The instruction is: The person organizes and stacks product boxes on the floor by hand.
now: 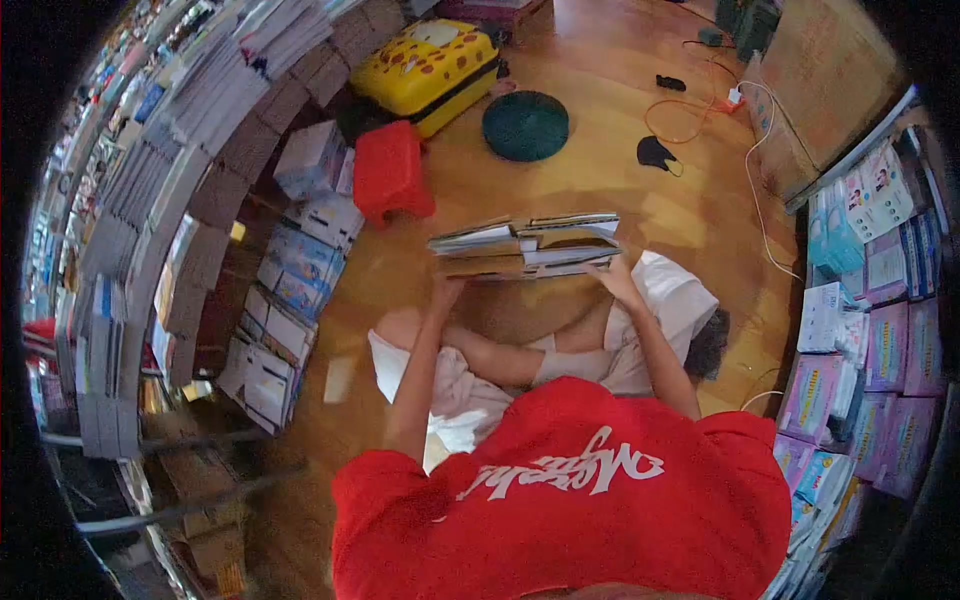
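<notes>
In front of my crossed legs is a stack of books (530,258), with white page edges and brown card-like layers facing up. It spans the gap between my two hands, and its layers sit unevenly in the middle. My left hand (447,290) grips the near left end, its fingers partly hidden under the stack. On the near right corner, my right hand (620,282) holds the stack with fingers along its edge. Motion blur hides the titles and finer details.
Left stand shelves of stacked books (150,180) and floor piles (290,270). Ahead are a red stool (390,170), a yellow suitcase (430,70) and a dark green round object (525,125). Right, packaged boxes (890,350) fill a shelf; a white cable (765,200) crosses the floor.
</notes>
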Motion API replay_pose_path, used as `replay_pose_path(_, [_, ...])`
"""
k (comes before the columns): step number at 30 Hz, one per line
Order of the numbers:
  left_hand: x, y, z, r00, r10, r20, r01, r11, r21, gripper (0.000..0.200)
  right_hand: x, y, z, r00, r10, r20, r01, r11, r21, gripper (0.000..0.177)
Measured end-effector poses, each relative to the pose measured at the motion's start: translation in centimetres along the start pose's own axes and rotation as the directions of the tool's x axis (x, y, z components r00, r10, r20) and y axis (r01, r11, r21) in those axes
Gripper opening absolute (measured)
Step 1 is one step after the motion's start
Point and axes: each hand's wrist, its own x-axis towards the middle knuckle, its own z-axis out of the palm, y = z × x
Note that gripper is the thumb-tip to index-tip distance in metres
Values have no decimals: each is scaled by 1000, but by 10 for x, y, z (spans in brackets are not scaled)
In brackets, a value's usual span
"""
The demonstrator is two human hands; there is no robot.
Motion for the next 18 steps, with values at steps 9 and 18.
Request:
replay_pose_path(9, [-5,45,-6,992,123,-26,-125,957,-263,39,-2,-39,-5,995,93,44,-90,994,-62,47])
replay_pose_path(18, [-23,16,1,945,266,-190,-299,938,-177,42,-7,6,-14,992,118,51,-119,993,15,36])
